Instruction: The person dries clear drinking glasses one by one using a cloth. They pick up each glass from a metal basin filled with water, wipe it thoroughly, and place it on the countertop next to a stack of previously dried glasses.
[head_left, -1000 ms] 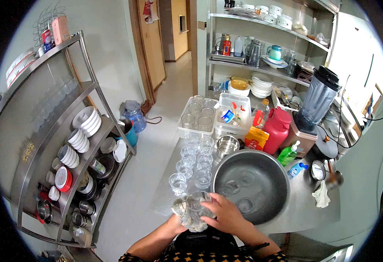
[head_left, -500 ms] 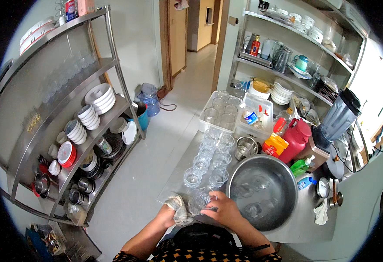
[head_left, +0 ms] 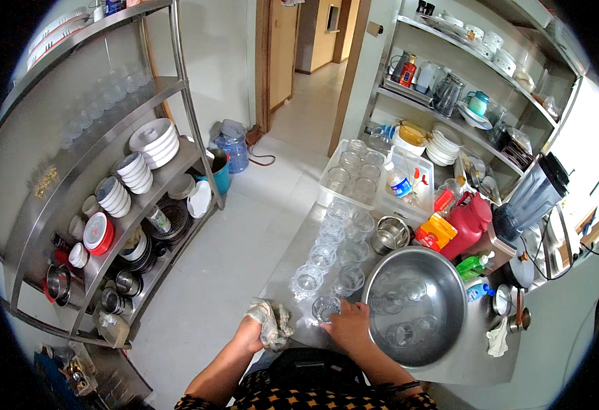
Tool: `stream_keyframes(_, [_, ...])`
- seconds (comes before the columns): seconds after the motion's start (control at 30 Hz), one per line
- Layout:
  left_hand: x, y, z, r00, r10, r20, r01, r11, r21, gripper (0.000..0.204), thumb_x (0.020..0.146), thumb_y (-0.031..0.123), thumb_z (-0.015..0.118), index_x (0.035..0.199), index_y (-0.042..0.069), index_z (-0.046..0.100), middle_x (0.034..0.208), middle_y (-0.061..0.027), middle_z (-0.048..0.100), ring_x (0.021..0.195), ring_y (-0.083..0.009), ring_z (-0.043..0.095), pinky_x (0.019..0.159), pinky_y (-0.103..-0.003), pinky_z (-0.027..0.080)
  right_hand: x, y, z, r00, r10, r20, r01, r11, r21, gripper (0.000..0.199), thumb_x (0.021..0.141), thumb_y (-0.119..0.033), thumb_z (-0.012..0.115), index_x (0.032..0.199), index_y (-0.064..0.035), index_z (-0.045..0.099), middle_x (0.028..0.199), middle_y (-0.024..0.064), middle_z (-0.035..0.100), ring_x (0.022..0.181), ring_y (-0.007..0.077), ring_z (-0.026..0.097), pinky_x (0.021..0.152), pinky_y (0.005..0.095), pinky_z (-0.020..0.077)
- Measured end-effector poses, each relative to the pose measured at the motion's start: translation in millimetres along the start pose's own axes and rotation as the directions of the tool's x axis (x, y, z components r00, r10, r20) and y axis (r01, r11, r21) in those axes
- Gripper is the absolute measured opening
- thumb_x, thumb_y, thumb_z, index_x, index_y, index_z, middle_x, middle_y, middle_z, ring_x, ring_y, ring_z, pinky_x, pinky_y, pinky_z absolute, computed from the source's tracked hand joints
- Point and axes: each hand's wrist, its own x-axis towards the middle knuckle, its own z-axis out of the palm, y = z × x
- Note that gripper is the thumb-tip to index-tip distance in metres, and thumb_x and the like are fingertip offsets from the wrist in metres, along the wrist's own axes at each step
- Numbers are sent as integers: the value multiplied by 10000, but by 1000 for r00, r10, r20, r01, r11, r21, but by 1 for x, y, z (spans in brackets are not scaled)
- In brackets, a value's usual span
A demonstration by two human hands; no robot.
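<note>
My right hand is closed round a clear drinking glass, which stands or hovers just over the steel table. At the table's near left corner my left hand grips a crumpled whitish cloth, apart from the glass. Ahead of both hands, two rows of clear glasses run away from me along the table. Right of my right hand sits a large steel basin, with several glasses lying inside it.
Beyond the glasses stand two clear plastic bins, one full of glass jars. A steel pot, red thermos, green soap bottle and blender crowd the basin's far and right sides. Steel shelves with bowls rise at left.
The glass in my right hand has gone from beside the cloth to the right, upright near the end of the rows. My left hand with the cloth has drawn slightly left, away from it.
</note>
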Motion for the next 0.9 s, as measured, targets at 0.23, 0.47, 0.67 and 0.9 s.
stream_keyframes(0.23, [19,-8,-9,981,-160,109,154,986,63,269,836,271,478,929,23,521,846,-129,572,715,-254,573,618,-402,494,-1,6,30,993,97,72,-96,995,-29,301,641,-419,612,667,-122,656,868,97,522,865,233,489,810,419,308])
stream_keyframes(0.47, [35,-23,11,943,-310,125,264,920,289,351,855,318,461,1058,36,513,1003,-77,569,860,-192,570,696,-330,484,4,6,32,990,125,64,-114,983,-145,291,660,-391,607,703,-109,662,1104,191,488,1035,272,449,854,407,284])
stream_keyframes(0.67, [44,-28,26,913,-356,197,300,916,267,336,865,306,438,1057,41,513,1007,-72,570,861,-200,569,720,-343,480,1,14,43,993,106,56,-97,985,-140,250,651,-324,598,718,-91,661,1192,236,426,1105,306,403,866,404,278])
stream_keyframes(0.9, [56,-38,22,915,-362,176,334,927,170,313,870,284,430,1049,41,513,1024,-89,560,906,-214,553,800,-359,451,1,20,49,992,63,-106,-73,993,-89,183,660,-226,536,704,-81,639,1094,177,485,978,266,452,817,398,307])
